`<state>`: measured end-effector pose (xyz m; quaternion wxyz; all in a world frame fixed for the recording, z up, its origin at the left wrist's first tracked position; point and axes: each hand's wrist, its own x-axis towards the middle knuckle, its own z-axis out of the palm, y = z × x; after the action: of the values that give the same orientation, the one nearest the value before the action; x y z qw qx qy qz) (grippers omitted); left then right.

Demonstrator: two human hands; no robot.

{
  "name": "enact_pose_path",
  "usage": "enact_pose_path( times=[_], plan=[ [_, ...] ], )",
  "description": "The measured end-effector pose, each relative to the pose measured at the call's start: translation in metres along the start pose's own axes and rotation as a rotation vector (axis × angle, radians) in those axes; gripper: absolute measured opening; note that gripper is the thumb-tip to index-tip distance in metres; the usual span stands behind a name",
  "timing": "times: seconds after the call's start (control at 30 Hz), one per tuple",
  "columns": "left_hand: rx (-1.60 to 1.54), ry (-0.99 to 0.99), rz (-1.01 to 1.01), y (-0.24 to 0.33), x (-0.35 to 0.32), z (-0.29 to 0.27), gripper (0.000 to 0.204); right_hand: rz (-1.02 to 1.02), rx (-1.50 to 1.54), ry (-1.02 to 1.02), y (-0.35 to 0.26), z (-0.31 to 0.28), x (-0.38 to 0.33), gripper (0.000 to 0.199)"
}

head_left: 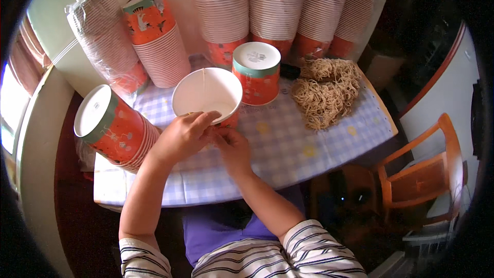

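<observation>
An open paper bucket (181,92), white inside and orange outside, stands upright before me. A thin pale string (204,78) hangs down inside from its far rim. My left hand (186,135) is closed at the bucket's near rim, its index finger lying along the edge. Against the near outer wall, my right hand (232,149) is closed in a pinch, and its fingertips meet those of the left. What the fingers pinch is hidden. Just beyond, to the right, an upside-down orange bucket (256,85) with a green band rests on the cloth.
A heap of tan strings (329,92) lies at the right of the checked tablecloth (278,159), beside a small black object (290,71). Tall bucket stacks (221,10) line the back. A tilted stack (121,128) stands left. A wooden chair (419,177) is at right.
</observation>
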<state>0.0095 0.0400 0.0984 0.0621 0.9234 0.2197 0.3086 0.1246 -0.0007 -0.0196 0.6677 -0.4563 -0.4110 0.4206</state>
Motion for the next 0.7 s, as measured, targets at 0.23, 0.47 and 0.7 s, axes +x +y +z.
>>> enact_pose_path(
  times=[0.23,0.47,0.7],
  plan=[
    [-0.014,0.036,-0.046,0.001,-0.002,-0.001,0.031,0.038,0.101,0.005,-0.008,0.008,-0.001,0.011],
    [-0.119,-0.010,-0.107,-0.005,-0.004,0.002,0.033,0.074,0.018,-0.004,-0.025,0.000,-0.005,0.010],
    [-0.160,0.025,-0.112,-0.007,-0.007,-0.003,0.031,0.067,0.069,-0.024,-0.018,0.003,-0.005,0.020]
  ],
)
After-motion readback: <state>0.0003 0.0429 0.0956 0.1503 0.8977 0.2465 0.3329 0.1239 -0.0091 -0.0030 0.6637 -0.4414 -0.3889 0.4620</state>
